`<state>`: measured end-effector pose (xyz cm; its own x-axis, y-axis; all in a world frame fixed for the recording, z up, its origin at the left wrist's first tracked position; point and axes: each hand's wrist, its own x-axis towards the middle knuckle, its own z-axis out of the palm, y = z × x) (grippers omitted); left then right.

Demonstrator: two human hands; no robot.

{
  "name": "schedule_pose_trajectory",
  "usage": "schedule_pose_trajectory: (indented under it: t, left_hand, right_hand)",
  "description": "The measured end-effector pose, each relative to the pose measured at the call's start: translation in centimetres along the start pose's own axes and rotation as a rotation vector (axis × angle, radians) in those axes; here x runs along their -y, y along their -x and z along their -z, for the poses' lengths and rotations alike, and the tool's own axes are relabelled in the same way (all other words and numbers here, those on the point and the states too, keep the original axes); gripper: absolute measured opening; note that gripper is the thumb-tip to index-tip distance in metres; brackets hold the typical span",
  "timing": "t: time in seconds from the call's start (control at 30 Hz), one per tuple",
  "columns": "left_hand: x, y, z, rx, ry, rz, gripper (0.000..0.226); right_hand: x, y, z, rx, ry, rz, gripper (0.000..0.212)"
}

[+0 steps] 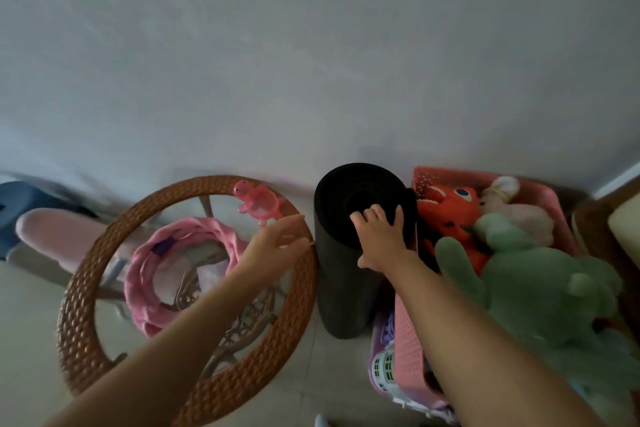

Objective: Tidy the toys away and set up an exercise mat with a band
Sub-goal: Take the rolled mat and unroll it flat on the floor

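Note:
A rolled black exercise mat point(341, 288) stands upright on the floor against the wall. My right hand point(379, 236) grips its top edge, fingers curled over the rim. My left hand point(277, 241) reaches toward the mat over the right rim of a round wicker glass-top table point(86, 288), fingers straight and holding nothing. A pink band point(152, 291) lies coiled on the glass. A pink plastic turtle toy point(258, 201) sits at the table's far edge. Right of the mat, a pink basket point(408, 333) holds an orange plush point(446, 211), a green plush point(530, 288) and a white plush point(519, 215).
A pale wall runs right behind the mat and table. A pink and blue item point(38, 222) lies at the far left. A purple and white toy house point(384, 364) stands in front of the basket. Wooden furniture point(609, 236) is at the far right. Tiled floor lies below.

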<state>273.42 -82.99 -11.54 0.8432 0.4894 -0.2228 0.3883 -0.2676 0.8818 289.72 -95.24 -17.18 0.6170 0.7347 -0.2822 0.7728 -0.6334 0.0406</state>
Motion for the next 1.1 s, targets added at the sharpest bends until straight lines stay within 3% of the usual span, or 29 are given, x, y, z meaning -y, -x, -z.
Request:
schedule_pose_trajectory:
  t: [0.3, 0.43, 0.67, 0.77, 0.9, 1.03, 1.1]
  left_hand:
    - [0.7, 1.3, -2.3, 0.069, -0.022, 0.028, 0.051]
    - [2.9, 2.9, -2.7, 0.011, -0.047, 0.049, 0.057]
    - [5.2, 4.2, -4.8, 0.1, 0.075, 0.068, 0.073]
    - [5.7, 4.6, -6.0, 0.141, -0.033, 0.123, 0.087]
    - [7.1, 6.6, -6.9, 0.205, -0.293, 0.123, 0.098]
    - [8.8, 8.8, -7.0, 0.173, -0.587, 0.012, 0.086]
    - [9.0, 9.2, -7.1, 0.168, -0.628, -0.02, 0.076]
  right_hand:
    - [2.4, 4.5, -2.5, -0.121, 0.005, -0.012, 0.075]
    - [3.5, 6.9, -3.4, -0.12, 0.019, -0.034, 0.076]
    - [7.6, 13.0, -5.4, -0.172, -0.015, -0.133, 0.064]
    - [9.2, 15.8, -6.2, -0.333, 0.068, -0.171, 0.067]
    - [11.4, 19.3, -7.9, -0.389, 0.041, -0.188, 0.066]
    - [13.1, 21.5, -9.4, -0.377, 0.02, -0.209, 0.068]
    - [13.7, 22.6, -10.2, -0.398, -0.045, -0.219, 0.073]
